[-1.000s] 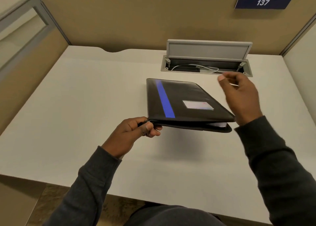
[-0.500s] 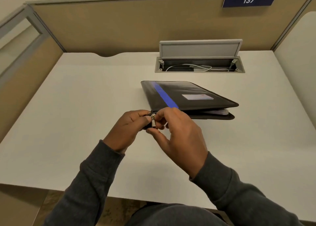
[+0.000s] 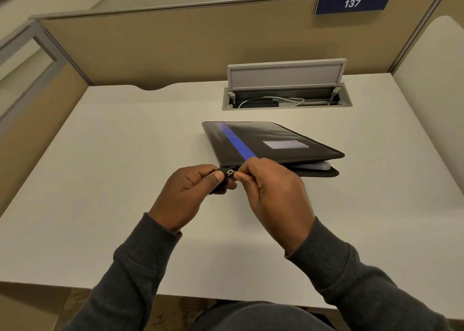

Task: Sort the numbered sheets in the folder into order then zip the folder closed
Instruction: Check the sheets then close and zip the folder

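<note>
Head camera, looking down: a black folder (image 3: 276, 142) with a blue stripe and a small pale label is lying just right of the frame's centre on a white desk (image 3: 113, 155), its cover folded shut. The right-hand edge is gaping slightly, and whatever is inside is too dark to make out. At the folder's lower left corner, the left hand (image 3: 190, 190) is gripping the dark corner with curled fingers and thumb, while the right hand (image 3: 273, 192) is pinching the small metal zipper pull (image 3: 229, 172) between thumb and fingertip. The sorting appears finished, judging by the closed cover; the zip seems to be sitting at its very start, so nearly the whole run around the edges is left to close. Above the folder, a grey hatch (image 3: 286, 76) in the desk is standing open, showing white cables. Tan partition walls (image 3: 175, 49) are enclosing the desk, and a blue sign (image 3: 352, 3) reading 137 is hanging at the upper right.
</note>
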`<move>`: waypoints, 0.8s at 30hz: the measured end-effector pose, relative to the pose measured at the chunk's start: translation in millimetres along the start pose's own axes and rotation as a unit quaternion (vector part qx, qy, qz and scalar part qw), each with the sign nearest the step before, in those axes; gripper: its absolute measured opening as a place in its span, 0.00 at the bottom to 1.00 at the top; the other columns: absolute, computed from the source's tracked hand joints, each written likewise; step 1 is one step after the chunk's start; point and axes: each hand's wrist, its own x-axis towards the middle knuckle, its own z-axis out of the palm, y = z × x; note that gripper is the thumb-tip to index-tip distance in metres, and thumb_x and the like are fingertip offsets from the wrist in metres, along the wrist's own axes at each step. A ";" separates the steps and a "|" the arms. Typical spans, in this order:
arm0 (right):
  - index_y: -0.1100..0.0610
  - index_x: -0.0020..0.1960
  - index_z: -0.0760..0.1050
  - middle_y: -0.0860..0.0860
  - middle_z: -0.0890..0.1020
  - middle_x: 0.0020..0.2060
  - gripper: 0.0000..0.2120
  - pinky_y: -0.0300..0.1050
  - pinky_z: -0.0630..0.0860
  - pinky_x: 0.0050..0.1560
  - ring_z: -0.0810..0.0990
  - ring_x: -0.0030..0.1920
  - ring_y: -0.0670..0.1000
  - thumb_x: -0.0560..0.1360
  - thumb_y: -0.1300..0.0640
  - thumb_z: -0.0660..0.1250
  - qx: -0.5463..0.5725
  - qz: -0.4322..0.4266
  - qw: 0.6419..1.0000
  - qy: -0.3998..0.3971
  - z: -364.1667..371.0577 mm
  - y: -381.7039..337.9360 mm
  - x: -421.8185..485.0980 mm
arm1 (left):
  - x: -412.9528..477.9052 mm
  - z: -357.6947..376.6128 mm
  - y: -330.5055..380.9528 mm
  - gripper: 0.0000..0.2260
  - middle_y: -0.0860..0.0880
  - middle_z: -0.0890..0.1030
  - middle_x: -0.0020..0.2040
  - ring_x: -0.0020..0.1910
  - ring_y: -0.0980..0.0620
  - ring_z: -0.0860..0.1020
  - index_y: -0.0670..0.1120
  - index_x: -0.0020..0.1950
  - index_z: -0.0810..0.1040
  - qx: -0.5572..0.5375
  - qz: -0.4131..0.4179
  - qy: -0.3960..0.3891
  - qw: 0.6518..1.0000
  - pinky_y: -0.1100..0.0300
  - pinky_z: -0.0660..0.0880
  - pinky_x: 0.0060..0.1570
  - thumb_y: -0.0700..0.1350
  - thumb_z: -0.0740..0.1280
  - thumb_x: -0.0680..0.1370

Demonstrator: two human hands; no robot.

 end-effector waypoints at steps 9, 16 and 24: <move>0.56 0.42 0.76 0.51 0.79 0.34 0.07 0.49 0.73 0.33 0.78 0.34 0.55 0.79 0.55 0.69 -0.067 0.118 0.989 0.050 -15.4 51.6 -13.4 | -6.4 -16.6 -13.8 0.12 0.32 0.83 0.43 0.46 0.36 0.84 0.32 0.40 0.76 -0.101 -0.067 0.150 0.981 0.49 0.81 0.48 0.36 0.60 0.80; 0.57 0.45 0.78 0.51 0.82 0.38 0.04 0.50 0.80 0.39 0.80 0.37 0.52 0.79 0.59 0.69 -0.059 0.136 0.988 0.051 -30.4 84.6 -18.0 | -15.8 -54.2 -50.2 0.13 0.38 0.83 0.38 0.43 0.38 0.84 0.37 0.42 0.82 0.007 -0.151 0.207 0.967 0.43 0.80 0.51 0.35 0.59 0.80; 0.55 0.46 0.80 0.47 0.81 0.39 0.04 0.47 0.78 0.42 0.79 0.39 0.49 0.79 0.57 0.69 -0.012 0.064 0.998 0.024 -24.0 45.2 -12.1 | -6.5 3.6 -24.7 0.26 0.46 0.76 0.63 0.64 0.46 0.74 0.41 0.67 0.74 0.362 0.157 0.146 0.907 0.51 0.71 0.62 0.53 0.66 0.72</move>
